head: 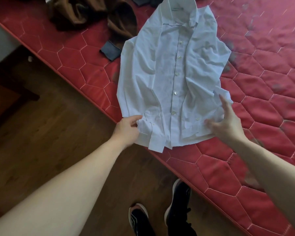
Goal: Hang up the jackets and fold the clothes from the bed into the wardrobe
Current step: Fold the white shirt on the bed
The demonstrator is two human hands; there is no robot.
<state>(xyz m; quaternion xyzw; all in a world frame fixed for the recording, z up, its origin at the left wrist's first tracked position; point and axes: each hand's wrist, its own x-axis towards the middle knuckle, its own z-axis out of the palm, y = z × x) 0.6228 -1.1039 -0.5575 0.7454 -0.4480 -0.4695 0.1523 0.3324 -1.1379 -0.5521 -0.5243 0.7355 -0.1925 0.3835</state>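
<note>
- Bed (255, 92): red quilted mattress stitched in a hexagon pattern, running diagonally from upper left to lower right; dark smudges on the right part.
- Floor (41, 133): brown wood boards, filling the lower left beside the mattress edge.
- White shirt (170, 79): button-up, laid flat on the bed front side up, collar toward the far side, hem at the near mattress edge. Placket buttoned, fabric creased. Sleeves folded in over the body; a cuff lies at the lower left corner, overhanging the edge slightly.
- Brown garment (95, 14): crumpled heap on the bed at upper left, just beside the shirt's left shoulder.
- Dark grey cloth (110, 51): small piece between the brown garment and the shirt, partly tucked under the brown one.
- More dark clothing (143, 0): cut off by the top edge, beside the collar; kind cannot be told.
- Left hand (128, 126): at the shirt's lower left corner, thumb and fingers pinching the fabric by the cuff.
- Right hand (226, 120): over the shirt's lower right corner, fingers spread and straight, blurred; holds nothing, contact with the cloth cannot be told.
- Shoes (177, 205): two dark trainers on the floor at the bottom edge.
</note>
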